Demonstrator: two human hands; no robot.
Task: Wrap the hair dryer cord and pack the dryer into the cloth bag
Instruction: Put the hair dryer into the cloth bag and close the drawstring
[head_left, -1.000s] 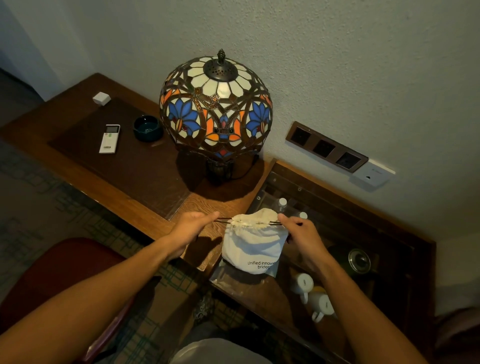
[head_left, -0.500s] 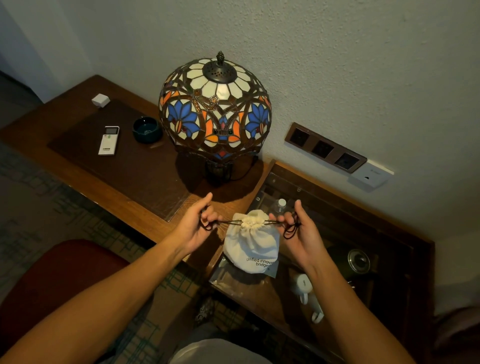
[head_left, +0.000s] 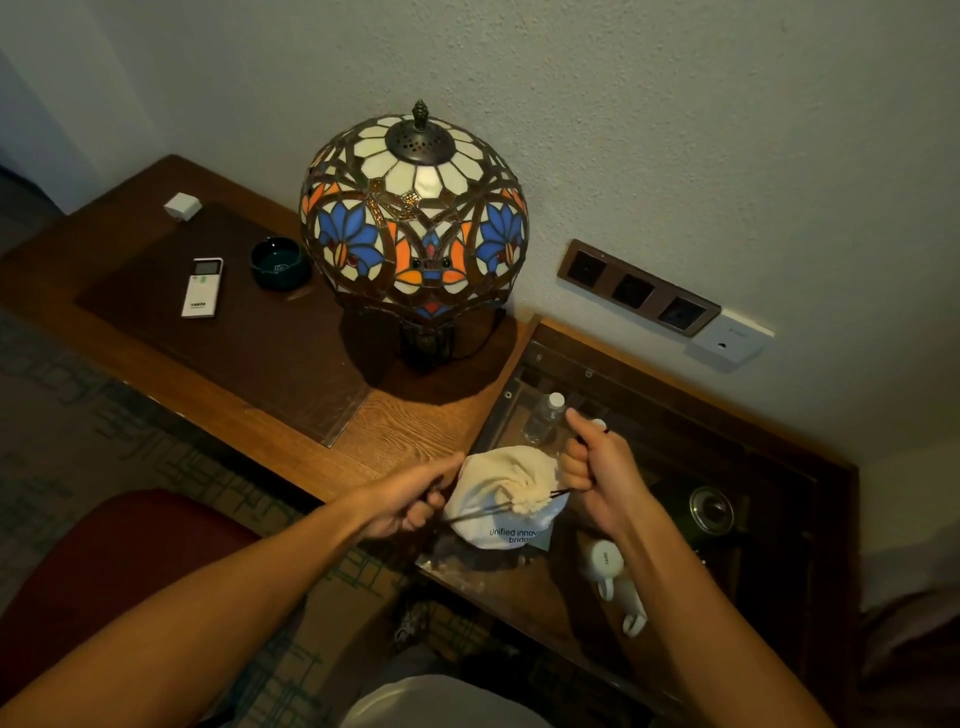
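- My left grip is closed around one end of the dark drawstring, at about 9 o'clock from the bag's mouth
- My right grip is fisted on the other end of the drawstring, at about 2 o'clock from the mouth, with the thumb pointing up
- The cloth bag sits between my two hands, cream coloured, its mouth gathered into a tight pucker facing me; printed words show on its lower side (only partly readable)
- The bag rests on the glass-topped section of the table, just right of the wooden part
- The hair dryer itself is not visible; the bag bulges, but I cannot tell what is inside
- At 12 o'clock from the bag stands a stained-glass lamp on the wood
- At 10 o'clock, well apart, lie a white remote and a dark ashtray, near each other on a dark mat; a small white cube sits at the mat's far corner
- Just beyond my right hand stands a small clear bottle, seemingly under the glass
- White mugs lie at 5 o'clock from the bag, below my right forearm
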